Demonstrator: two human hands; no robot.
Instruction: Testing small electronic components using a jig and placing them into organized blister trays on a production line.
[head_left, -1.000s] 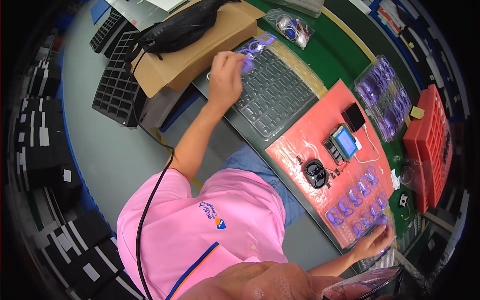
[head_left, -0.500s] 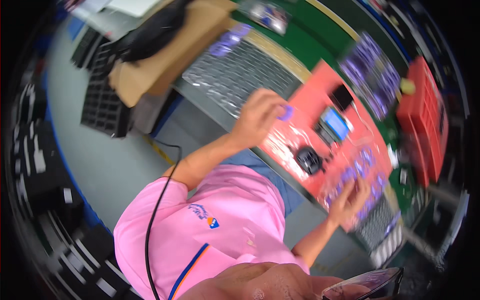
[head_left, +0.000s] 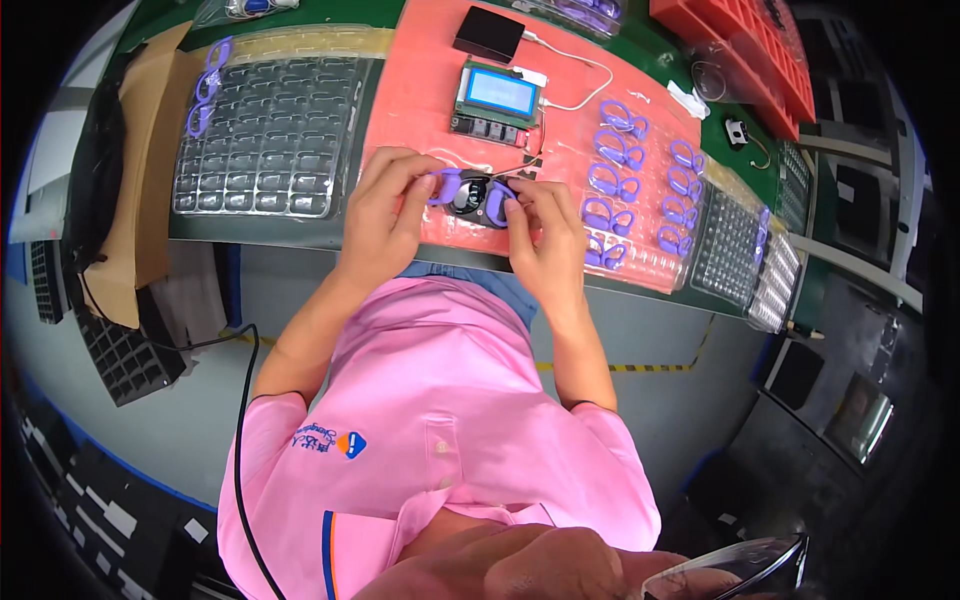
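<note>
At the front of the pink mat (head_left: 400,110), my hands work at a round black fixture (head_left: 468,194) with a glossy top. On its left my left hand (head_left: 385,205) pinches a purple wristband (head_left: 446,187) between thumb and fingers. My right hand (head_left: 548,225) grips purple band (head_left: 501,204) on its right side. I cannot tell whether both purple parts belong to one wristband. Just behind, a circuit board with a lit blue display (head_left: 502,92) is wired toward the fixture. Looped purple wristbands (head_left: 612,180) lie in rows in a clear tray to the right.
A clear compartment tray (head_left: 265,140) stands at the left, with purple bands along its edge. Beyond it is a cardboard box (head_left: 155,170). A black box (head_left: 488,34) with a white cable sits behind the display. Red bins (head_left: 745,50) stand at the back right.
My left hand has brought a purple wristband rightward to the black fixture. My right hand has left the tray of wristbands and come to the fixture. The view has turned and steadied.
</note>
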